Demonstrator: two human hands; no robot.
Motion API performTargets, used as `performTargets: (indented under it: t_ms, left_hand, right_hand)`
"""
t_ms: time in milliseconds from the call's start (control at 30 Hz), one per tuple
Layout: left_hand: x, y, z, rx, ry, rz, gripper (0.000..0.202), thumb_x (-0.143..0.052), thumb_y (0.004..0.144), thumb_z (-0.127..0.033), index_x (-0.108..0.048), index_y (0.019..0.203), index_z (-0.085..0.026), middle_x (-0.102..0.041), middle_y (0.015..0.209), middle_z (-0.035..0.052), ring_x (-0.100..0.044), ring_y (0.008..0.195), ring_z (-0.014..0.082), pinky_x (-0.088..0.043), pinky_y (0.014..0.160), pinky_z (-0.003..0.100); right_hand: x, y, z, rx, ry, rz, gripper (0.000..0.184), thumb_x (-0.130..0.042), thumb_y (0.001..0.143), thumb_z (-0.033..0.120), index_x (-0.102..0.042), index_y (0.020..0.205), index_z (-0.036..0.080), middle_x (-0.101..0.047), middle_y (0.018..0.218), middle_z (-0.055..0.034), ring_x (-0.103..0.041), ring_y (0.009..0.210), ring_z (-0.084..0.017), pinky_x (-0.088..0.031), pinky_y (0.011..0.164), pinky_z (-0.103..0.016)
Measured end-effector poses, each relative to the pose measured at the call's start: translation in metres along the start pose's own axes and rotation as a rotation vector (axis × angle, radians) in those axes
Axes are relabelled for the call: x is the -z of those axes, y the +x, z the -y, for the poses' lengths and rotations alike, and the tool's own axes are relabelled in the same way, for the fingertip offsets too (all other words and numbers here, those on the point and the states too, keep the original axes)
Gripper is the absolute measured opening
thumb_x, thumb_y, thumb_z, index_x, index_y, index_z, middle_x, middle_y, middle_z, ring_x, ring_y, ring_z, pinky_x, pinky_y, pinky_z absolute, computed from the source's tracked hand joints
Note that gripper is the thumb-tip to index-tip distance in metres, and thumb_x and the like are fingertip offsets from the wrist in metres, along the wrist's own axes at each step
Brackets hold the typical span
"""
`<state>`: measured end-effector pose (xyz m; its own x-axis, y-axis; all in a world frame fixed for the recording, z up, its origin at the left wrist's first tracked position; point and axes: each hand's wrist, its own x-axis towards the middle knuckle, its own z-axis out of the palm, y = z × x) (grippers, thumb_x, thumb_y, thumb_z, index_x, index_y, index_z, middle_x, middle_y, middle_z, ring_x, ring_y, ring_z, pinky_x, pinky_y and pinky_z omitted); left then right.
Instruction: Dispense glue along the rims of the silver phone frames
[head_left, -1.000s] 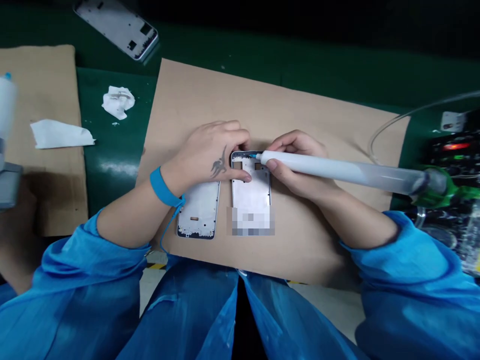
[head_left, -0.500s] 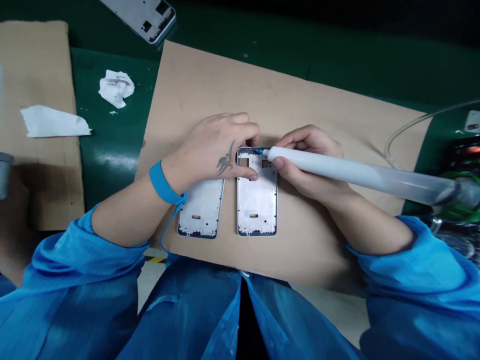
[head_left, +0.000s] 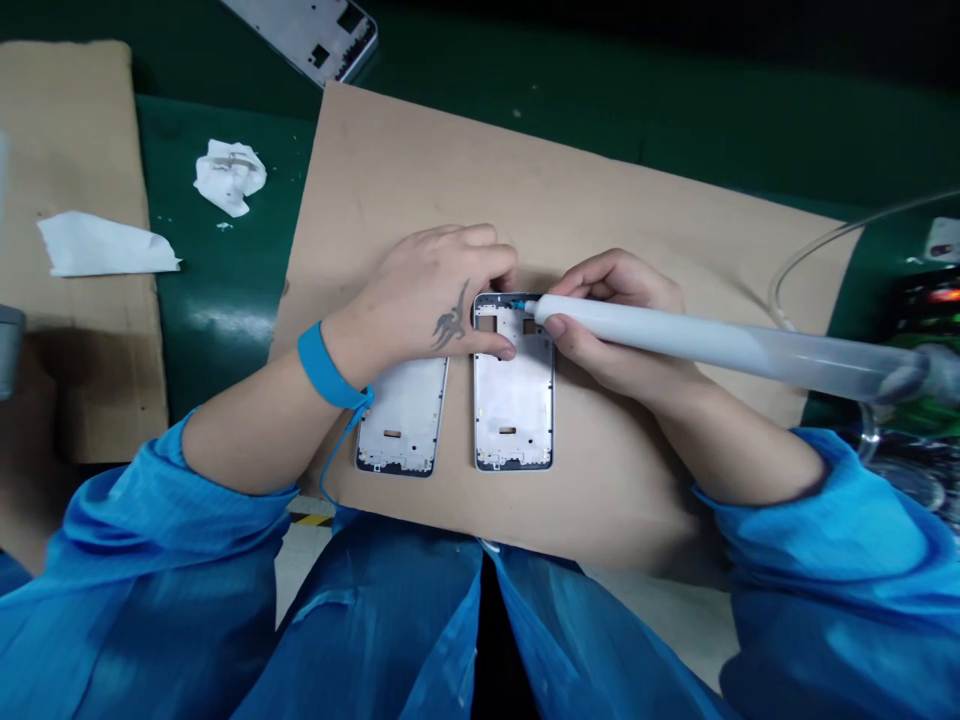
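Two silver phone frames lie side by side on a brown cardboard sheet (head_left: 600, 200). My left hand (head_left: 435, 300) grips the top of the right frame (head_left: 514, 400), thumb on its inner face and fingers curled over its upper edge; the wrist covers the top of the left frame (head_left: 403, 420). My right hand (head_left: 607, 320) is closed round a long white dispensing syringe (head_left: 712, 345), held like a pen. Its blue tip (head_left: 516, 302) touches the right frame's top edge.
A third phone frame (head_left: 307, 35) lies at the far edge of the green mat. A crumpled white wipe (head_left: 229, 175) and a flat white paper (head_left: 105, 245) lie to the left, beside another cardboard sheet (head_left: 67, 140). A clear tube (head_left: 825, 240) and equipment (head_left: 930, 300) stand at right.
The view shifted slightly, so everything sits a little further right in the picture than a second ago. The hands and syringe tip stay at the right frame's top edge.
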<state>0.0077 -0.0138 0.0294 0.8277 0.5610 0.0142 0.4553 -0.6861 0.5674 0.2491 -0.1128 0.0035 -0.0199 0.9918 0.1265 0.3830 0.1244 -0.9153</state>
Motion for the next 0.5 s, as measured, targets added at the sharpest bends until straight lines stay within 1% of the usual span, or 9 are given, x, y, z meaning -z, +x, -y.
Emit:
performTargets:
  t_ms: [67,167,233,333,500]
  left_hand:
    - [0.0001,0.0,0.0006,-0.01,-0.013,0.001,0.056,-0.092,0.088,-0.07,-0.075,0.107,-0.021,-0.076,0.112,0.008,-0.069,0.096,0.0282,-0.045,0.081,0.041]
    - [-0.0004,0.0,0.0018,-0.027,-0.026,-0.012,0.063,-0.094,0.084,-0.076,-0.075,0.106,-0.02,-0.076,0.11,0.0077,-0.066,0.092,0.0266,-0.045,0.08,0.041]
    - [-0.0009,-0.0004,0.0021,-0.028,-0.013,-0.019,0.064,-0.097,0.082,-0.074,-0.075,0.106,-0.019,-0.075,0.109,0.0074,-0.066,0.091,0.0258,-0.045,0.079,0.041]
    - [-0.0011,-0.0014,0.0018,-0.031,0.001,-0.028,0.064,-0.1,0.08,-0.072,-0.074,0.106,-0.019,-0.075,0.109,0.0067,-0.067,0.093,0.0262,-0.045,0.08,0.04]
    - [-0.0016,-0.0029,0.0023,-0.03,-0.003,-0.032,0.066,-0.095,0.082,-0.078,-0.072,0.106,-0.021,-0.075,0.108,0.006,-0.069,0.095,0.0277,-0.045,0.081,0.039]
  right_hand:
    - [0.0003,0.0002,-0.0008,-0.003,-0.001,0.002,0.043,-0.093,0.088,0.067,-0.075,0.096,0.03,-0.076,0.083,-0.0029,-0.063,0.063,-0.019,-0.05,0.051,-0.035]
    - [0.0006,0.0004,-0.0027,0.003,0.008,0.006,0.042,-0.092,0.089,0.067,-0.075,0.096,0.029,-0.077,0.084,-0.0026,-0.063,0.063,-0.018,-0.049,0.051,-0.034]
    - [0.0003,0.0003,-0.0043,0.006,0.027,0.004,0.042,-0.092,0.09,0.065,-0.075,0.096,0.028,-0.077,0.084,-0.0025,-0.063,0.062,-0.017,-0.049,0.052,-0.033]
    - [-0.0007,0.0002,-0.0059,-0.001,0.037,0.005,0.042,-0.096,0.086,0.062,-0.075,0.096,0.028,-0.076,0.082,-0.002,-0.063,0.061,-0.017,-0.048,0.051,-0.032]
    - [-0.0009,0.0009,-0.0035,0.007,0.028,-0.005,0.041,-0.1,0.082,0.059,-0.076,0.094,0.028,-0.079,0.081,-0.0017,-0.065,0.061,-0.017,-0.051,0.05,-0.031]
